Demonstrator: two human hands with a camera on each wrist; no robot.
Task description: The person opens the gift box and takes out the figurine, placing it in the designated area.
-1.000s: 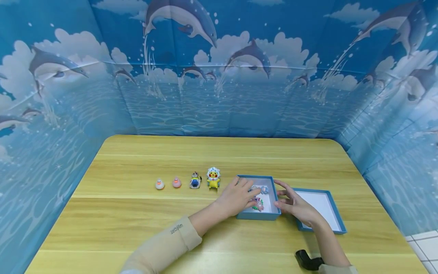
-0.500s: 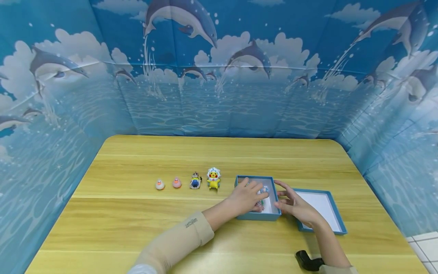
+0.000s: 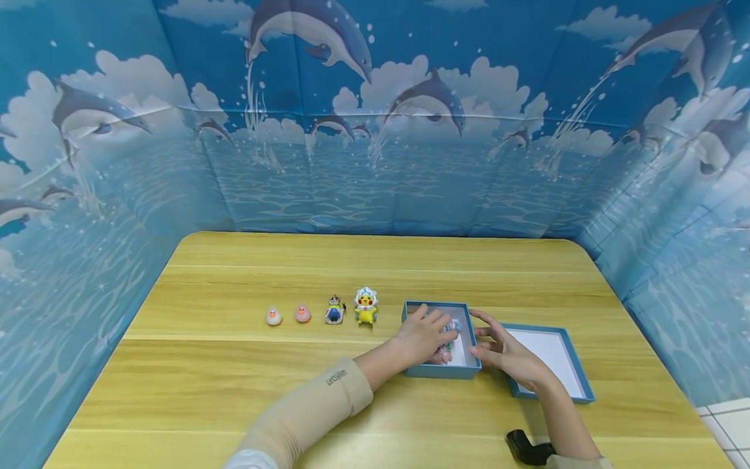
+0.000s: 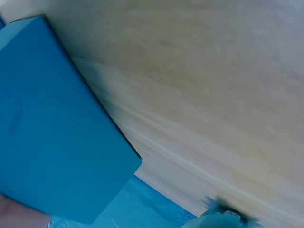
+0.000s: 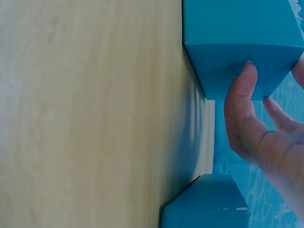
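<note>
In the head view, my left hand [image 3: 423, 335] reaches over the left wall into an open blue box [image 3: 442, 371]. Its fingers cover part of a pink figurine [image 3: 447, 352] and a pale blue figurine [image 3: 454, 324] inside; I cannot tell whether they grip either one. At the box's right wall, my right hand [image 3: 508, 355] has its fingers spread. The right wrist view shows those fingertips [image 5: 248, 71] against the box's outer side. Only the box's outer wall [image 4: 61, 128] and a bit of the hand appear in the left wrist view.
Left of the box stand a yellow figurine in a white hood [image 3: 366, 306], a blue-and-yellow figurine [image 3: 334, 310], a pink duck [image 3: 302, 314] and a white duck [image 3: 273, 317]. The box lid [image 3: 551, 355] lies upturned on the right. A black curved object [image 3: 527, 448] is near the right forearm.
My left hand has moved right and deeper into the box, and now covers more of the figurines. The right hand has stayed at the box's right wall.
</note>
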